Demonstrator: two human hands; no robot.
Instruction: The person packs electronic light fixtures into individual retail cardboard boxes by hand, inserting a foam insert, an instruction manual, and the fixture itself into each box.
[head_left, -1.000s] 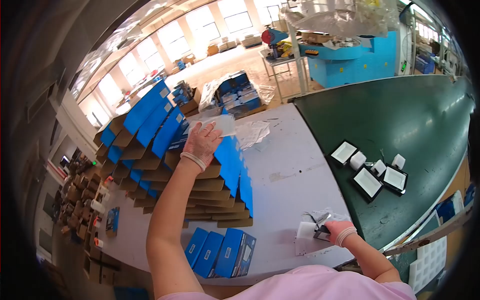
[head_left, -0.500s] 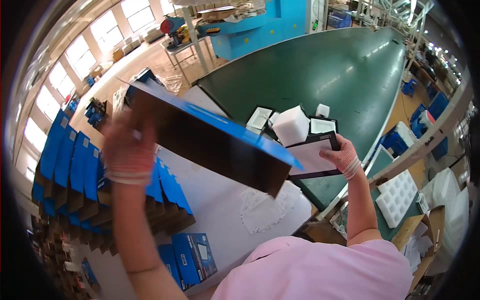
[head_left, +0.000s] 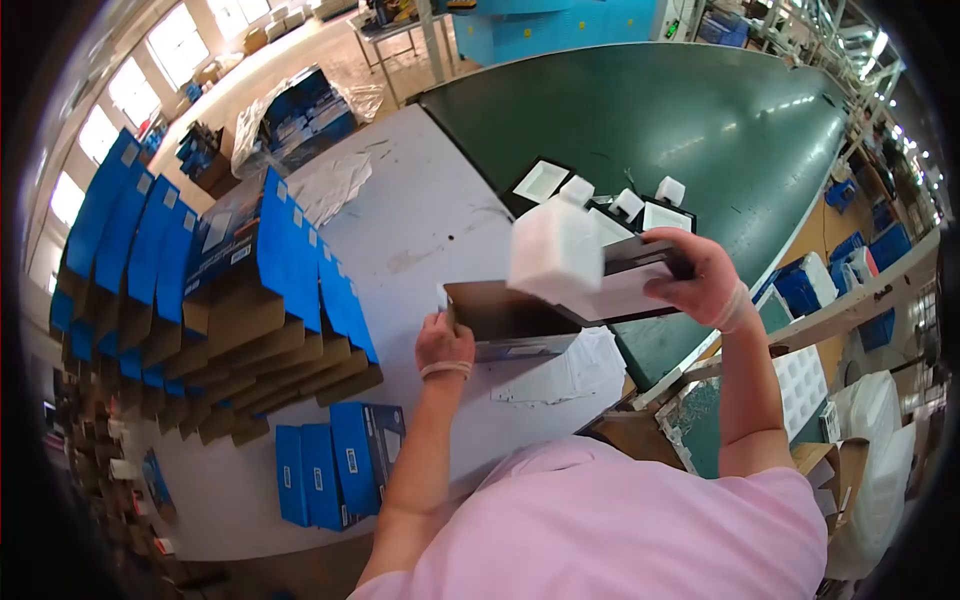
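My left hand (head_left: pixel 445 347), in a thin work glove, is closed on the left edge of an open cardboard box (head_left: pixel 510 312). The box lies over the white table with its brown inside showing. In my right hand (head_left: pixel 702 278), also gloved, is a black-framed flat panel (head_left: pixel 632 295), pinched at its right end and tilted beside the box opening. A white foam block (head_left: pixel 557 250) sits at the panel's left end, partly over the box. Several paper sheets (head_left: pixel 570 370) lie just below the box.
Open blue boxes (head_left: pixel 300 265) stand nested in rows at left. Closed blue boxes (head_left: pixel 322 475) stand at the table's near side. More black-framed panels (head_left: pixel 541 182) with small foam blocks (head_left: pixel 671 190) rest on the green conveyor belt (head_left: pixel 640 120). A foam tray (head_left: pixel 803 390) is at right.
The box has come down from a raised position at left to the tabletop, with my left hand. The foam block and panel in my right hand have moved against the box opening.
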